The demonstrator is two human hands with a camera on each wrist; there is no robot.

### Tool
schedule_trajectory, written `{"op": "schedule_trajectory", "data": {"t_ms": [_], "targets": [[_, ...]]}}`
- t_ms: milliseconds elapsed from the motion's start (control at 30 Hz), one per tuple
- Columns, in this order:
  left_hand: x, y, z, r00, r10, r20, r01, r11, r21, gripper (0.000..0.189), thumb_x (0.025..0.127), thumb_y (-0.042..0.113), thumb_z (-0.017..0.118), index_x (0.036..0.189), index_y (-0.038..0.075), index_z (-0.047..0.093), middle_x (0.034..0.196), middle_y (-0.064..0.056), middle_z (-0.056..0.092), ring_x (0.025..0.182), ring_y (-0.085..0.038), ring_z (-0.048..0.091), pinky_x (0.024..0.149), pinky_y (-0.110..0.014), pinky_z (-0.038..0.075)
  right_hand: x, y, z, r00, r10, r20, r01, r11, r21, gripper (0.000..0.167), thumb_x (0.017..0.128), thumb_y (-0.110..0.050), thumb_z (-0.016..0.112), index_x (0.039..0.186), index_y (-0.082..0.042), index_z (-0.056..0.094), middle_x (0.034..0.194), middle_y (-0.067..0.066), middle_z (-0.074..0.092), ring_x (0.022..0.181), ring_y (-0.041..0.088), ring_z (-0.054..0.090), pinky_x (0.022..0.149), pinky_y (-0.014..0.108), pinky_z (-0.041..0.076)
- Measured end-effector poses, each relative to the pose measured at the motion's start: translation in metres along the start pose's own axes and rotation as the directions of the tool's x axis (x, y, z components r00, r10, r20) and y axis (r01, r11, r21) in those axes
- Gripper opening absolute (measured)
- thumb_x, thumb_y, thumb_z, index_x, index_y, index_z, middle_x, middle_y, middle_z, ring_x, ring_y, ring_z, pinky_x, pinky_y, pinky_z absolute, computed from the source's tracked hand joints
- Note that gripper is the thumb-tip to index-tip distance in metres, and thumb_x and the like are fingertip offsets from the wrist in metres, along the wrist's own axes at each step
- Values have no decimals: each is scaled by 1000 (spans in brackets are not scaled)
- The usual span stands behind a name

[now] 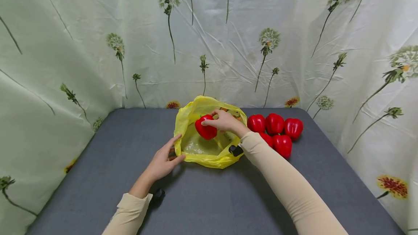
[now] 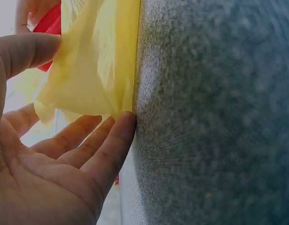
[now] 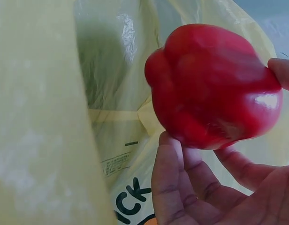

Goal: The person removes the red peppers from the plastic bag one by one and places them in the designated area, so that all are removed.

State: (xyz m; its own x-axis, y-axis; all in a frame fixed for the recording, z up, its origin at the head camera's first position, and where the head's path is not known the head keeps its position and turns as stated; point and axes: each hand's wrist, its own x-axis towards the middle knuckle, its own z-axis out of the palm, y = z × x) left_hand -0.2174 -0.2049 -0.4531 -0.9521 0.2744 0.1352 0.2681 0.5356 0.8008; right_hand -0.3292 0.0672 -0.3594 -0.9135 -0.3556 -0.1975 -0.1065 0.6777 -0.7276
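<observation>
My right hand (image 1: 225,122) grips a shiny red bell pepper (image 1: 206,127) inside the mouth of a yellow plastic bag (image 1: 213,162). In the right wrist view, the thumb and fingertips hold the pepper (image 3: 212,89) from opposite sides, with the bag's wall behind it. My left hand (image 1: 164,160) is at the bag's left rim, its fingers spread and fairly straight. The left wrist view has those fingertips touching the thin yellow plastic (image 2: 95,61) near the tabletop. Part of the left fingers is hidden by the bag.
Several more red bell peppers (image 1: 274,123) stand grouped just right of the bag, partly behind the right forearm. A dark grey cloth (image 1: 209,195) covers the table. A curtain with a dandelion print (image 1: 228,46) hangs behind and at both sides.
</observation>
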Motion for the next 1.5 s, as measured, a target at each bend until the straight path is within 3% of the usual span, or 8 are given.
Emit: {"op": "schedule_trajectory", "data": {"t_ms": [267,400,500,600,867,1167,1367,1500], "targets": [[-2,0,1,1000,-12,-2,12,1000,-1,80,104,23,74,170,16,31,170,-22,39,138,-45,61,104,-53,61,-4,5,-7,1000,9,3,-9,1000,7,65,97,-58,70,139,-10,61,132,13,70,106,29,71,100,53,61],[-2,0,1,1000,-15,-1,15,1000,-1,78,104,24,74,169,16,32,170,-23,39,138,-46,60,103,-54,61,-7,8,-11,1000,9,5,-9,1000,21,65,97,-58,70,140,-9,61,126,12,71,99,31,72,81,39,64],[-3,0,2,1000,-19,-4,19,1000,1,77,104,23,74,169,16,32,169,-23,40,137,-46,61,103,-54,61,-7,11,-12,1000,2,7,-2,1000,26,64,98,-56,71,138,-8,62,117,11,72,91,32,70,66,27,56],[-2,0,3,1000,-29,-5,29,1000,2,79,104,22,74,170,17,31,169,-22,40,137,-45,61,103,-54,61,-8,12,-14,1000,-1,13,0,999,32,62,98,-55,71,137,-8,62,114,11,71,87,32,68,62,24,53],[-2,1,3,1000,-20,-2,20,1000,-4,78,104,22,73,169,16,31,170,-24,39,139,-47,60,103,-54,61,-7,16,-16,1000,9,17,-10,999,48,63,99,-56,69,138,-7,61,123,14,71,94,33,74,66,25,55],[-1,2,3,1000,-17,-2,17,1000,-5,78,105,23,73,170,17,31,168,-25,40,138,-47,60,103,-54,61,-10,14,-20,1000,-1,12,1,999,49,64,100,-54,70,141,-6,61,115,12,71,72,15,61,67,28,54],[0,4,2,1000,-26,-11,26,1000,2,79,104,21,74,170,18,30,168,-23,41,138,-47,60,104,-56,60,-12,12,-24,1000,-3,7,3,999,33,64,100,-54,69,142,-6,60,115,14,72,74,18,64,66,27,54],[0,4,2,999,-30,-11,30,1000,5,79,104,21,73,170,18,30,169,-23,40,139,-48,59,105,-56,60,-13,12,-27,1000,-6,8,5,1000,30,67,101,-53,68,146,-5,58,126,16,70,78,19,66,65,24,54]]}}
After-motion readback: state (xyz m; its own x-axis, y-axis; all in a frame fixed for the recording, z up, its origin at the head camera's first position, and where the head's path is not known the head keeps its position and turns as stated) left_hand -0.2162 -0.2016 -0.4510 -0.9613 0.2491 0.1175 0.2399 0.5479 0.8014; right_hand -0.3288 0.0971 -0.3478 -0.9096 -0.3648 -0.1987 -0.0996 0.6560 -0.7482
